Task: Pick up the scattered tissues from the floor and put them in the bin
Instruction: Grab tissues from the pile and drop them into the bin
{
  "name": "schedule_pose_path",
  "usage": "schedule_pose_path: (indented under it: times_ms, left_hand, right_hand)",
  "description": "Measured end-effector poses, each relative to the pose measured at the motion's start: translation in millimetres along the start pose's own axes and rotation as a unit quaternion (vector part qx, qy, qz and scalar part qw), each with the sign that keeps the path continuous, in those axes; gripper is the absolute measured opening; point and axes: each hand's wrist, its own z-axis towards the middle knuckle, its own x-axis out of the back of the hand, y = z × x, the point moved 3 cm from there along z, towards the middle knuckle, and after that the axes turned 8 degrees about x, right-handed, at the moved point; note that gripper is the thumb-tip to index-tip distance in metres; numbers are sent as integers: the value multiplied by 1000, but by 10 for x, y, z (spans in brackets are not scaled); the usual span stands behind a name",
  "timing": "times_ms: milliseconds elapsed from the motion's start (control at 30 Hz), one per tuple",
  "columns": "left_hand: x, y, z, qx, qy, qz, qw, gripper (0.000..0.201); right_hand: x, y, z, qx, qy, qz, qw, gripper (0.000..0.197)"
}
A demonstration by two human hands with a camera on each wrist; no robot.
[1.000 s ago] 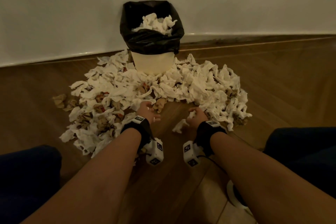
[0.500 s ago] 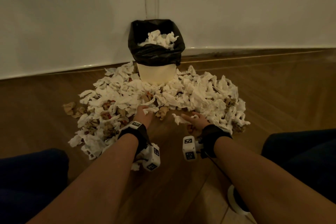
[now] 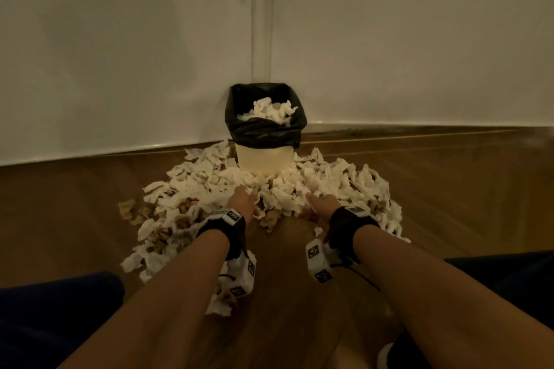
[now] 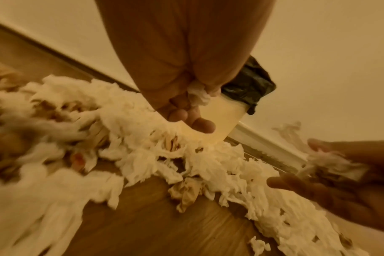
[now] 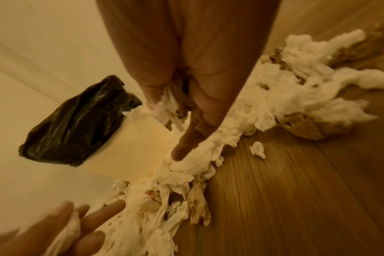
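Dim, warm light is filling the room, and the head view is looking murky and slightly grainy. The bin (image 3: 263,159) is serving as the landmark: the white wall (image 3: 120,54) behind it is catching the most light, while the wooden floor (image 3: 449,189) to either side of it is falling into brown shade. Nearest the camera, well in front of the bin, the forearms are sinking into darkness. Both wrist views are glowing yellow-orange. The tissues (image 4: 44,173) left of the bin are smearing with motion blur, and the skirting line is bending toward the frame edges.
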Motion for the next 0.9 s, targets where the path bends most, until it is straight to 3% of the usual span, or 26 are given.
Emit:
schedule_pose_path:
  times_ms: [133,200,267,333,400,467,667,900]
  left_hand:
    - [355,413,34,-97,75,66,990,35]
    - [626,662,56,-129,101,25,986,36]
    - [870,899,98,-151,86,-53,983,40]
    - [1080,1056,134,-167,84,-113,976,47]
    - [1244,1110,178,-183,136,-121,966,47]
    - [1335,1119,232,-197,187,-110,956,35]
    - [1320,1177,505,-211,216,-82,950,24]
    - [1260,1287,807,-223,225,15,948,15]
  right_hand:
    - [123,-499,218,65,32,-253,965,56]
    - [70,-861,281,132,26,-231,963,58]
    - [-13,-1233,338,204,15,-182,962,60]
    - [-83,-1576,368,240,27,-202,949,69]
    - [-118,-1860,415,270,66,-195,941,71]
    - [-147,-2045,468,309,94,-184,928,59]
    - [-264,-2230,668,400,104,-223,883,46]
    - [-593,-2162,961,396,94,-389,826,40]
